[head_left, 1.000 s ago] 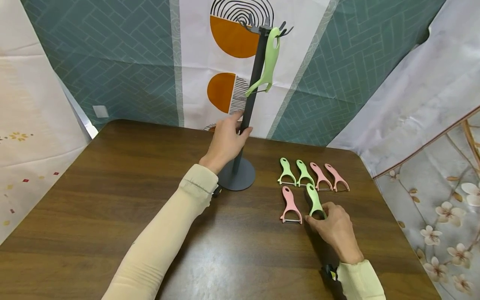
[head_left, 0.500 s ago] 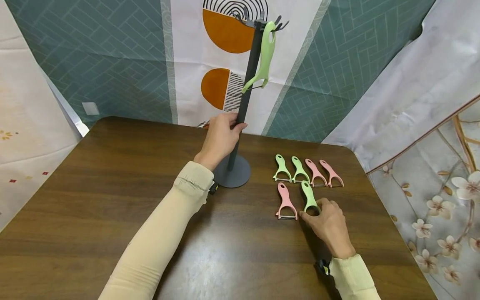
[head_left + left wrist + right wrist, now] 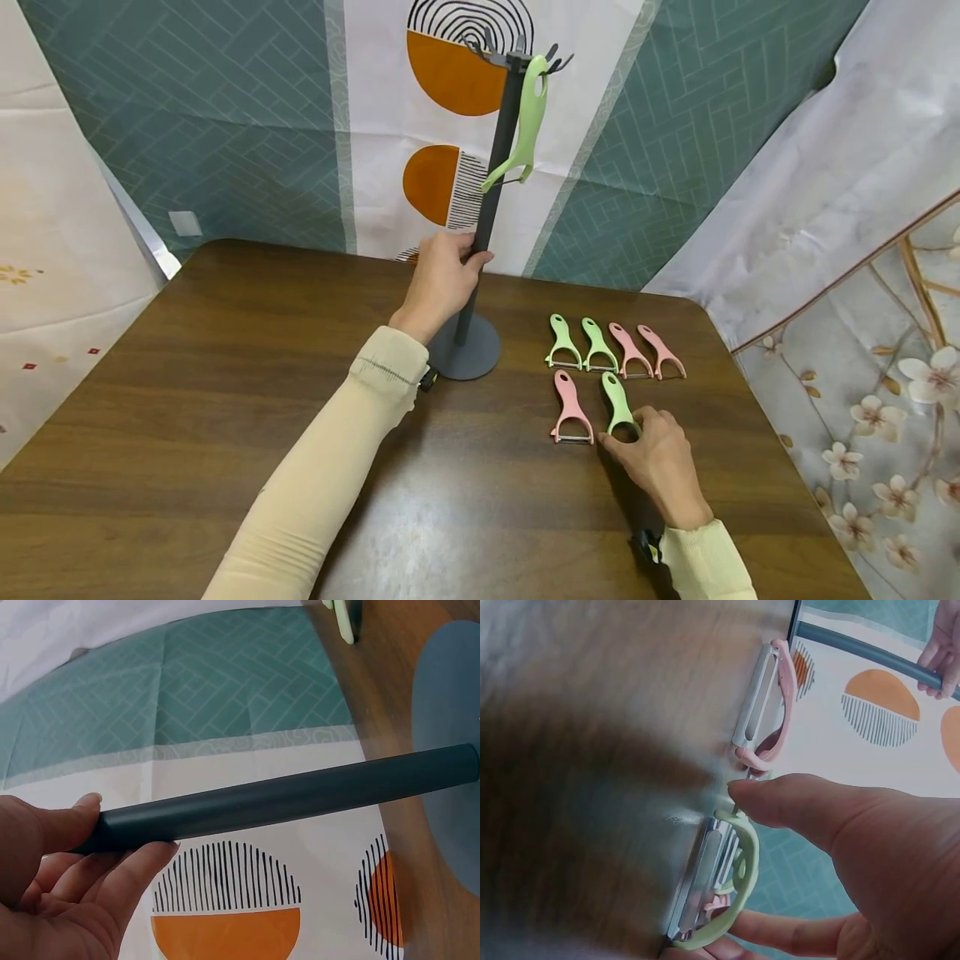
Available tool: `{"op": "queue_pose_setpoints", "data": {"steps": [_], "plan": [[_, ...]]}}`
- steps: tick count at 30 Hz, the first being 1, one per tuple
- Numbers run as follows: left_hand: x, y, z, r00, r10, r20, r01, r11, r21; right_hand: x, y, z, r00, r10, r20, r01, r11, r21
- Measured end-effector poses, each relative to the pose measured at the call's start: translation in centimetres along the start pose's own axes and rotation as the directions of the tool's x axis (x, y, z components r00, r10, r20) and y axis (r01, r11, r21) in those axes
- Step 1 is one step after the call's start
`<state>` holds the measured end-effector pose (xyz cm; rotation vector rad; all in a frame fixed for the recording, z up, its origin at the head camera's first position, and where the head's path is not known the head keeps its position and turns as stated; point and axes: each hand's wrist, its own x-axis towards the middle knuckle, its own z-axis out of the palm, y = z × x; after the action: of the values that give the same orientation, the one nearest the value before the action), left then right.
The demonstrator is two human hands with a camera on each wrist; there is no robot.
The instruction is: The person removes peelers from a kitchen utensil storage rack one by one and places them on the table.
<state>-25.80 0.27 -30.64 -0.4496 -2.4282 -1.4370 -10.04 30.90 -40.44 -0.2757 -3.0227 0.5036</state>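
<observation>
My left hand [image 3: 438, 279] grips the pole of a dark grey hook stand [image 3: 507, 112] partway up; in the left wrist view thumb and fingers [image 3: 139, 881] wrap the pole [image 3: 292, 796]. A light green Y-shaped peeler [image 3: 531, 121] hangs by its handle hole from a hook at the top. On the right, my right hand [image 3: 662, 458] pinches the head of another green peeler [image 3: 615, 396] lying on the table. In the right wrist view the thumb [image 3: 780, 799] is at one end of its blade and fingers are at the other. A pink peeler [image 3: 567, 398] lies just left of it.
Behind these lies a row of two green peelers [image 3: 561, 335] and two pink peelers [image 3: 628, 343] on the brown wooden table [image 3: 225, 375]. The stand's round base [image 3: 468, 358] is to their left. Patterned cloth [image 3: 247, 125] hangs behind the table.
The head view has shifted slightly. Both hands stay in place, the left on the pole and the right at the green peeler; the left index finger no longer points up along the pole.
</observation>
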Motion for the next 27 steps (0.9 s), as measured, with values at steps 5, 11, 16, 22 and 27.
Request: {"op": "queue_pose_setpoints", "data": {"steps": [5,11,16,22,27], "plan": [[-0.07,-0.04,0.18,1.000,-0.004,0.001,0.004,1.000,-0.022,-0.21,0.01,0.04,1.000,-0.008,-0.002,0.008,1.000,-0.010],[-0.18,0.13,0.49,1.000,-0.001,-0.025,0.000,1.000,-0.019,-0.18,-0.04,-0.03,1.000,-0.008,0.010,0.008,1.000,-0.014],[-0.24,0.18,0.78,0.999,0.016,-0.043,-0.016,1.000,0.007,-0.17,0.02,-0.10,0.999,0.003,0.033,-0.002,1.000,-0.016],[-0.30,-0.01,0.72,0.999,0.007,-0.036,-0.007,1.000,0.001,-0.09,-0.04,0.01,0.999,0.014,0.042,-0.013,1.000,-0.024],[-0.35,0.12,0.44,1.000,-0.010,-0.024,0.010,1.000,0.009,0.01,-0.21,-0.19,0.998,0.008,0.059,-0.007,1.000,-0.028]]}}
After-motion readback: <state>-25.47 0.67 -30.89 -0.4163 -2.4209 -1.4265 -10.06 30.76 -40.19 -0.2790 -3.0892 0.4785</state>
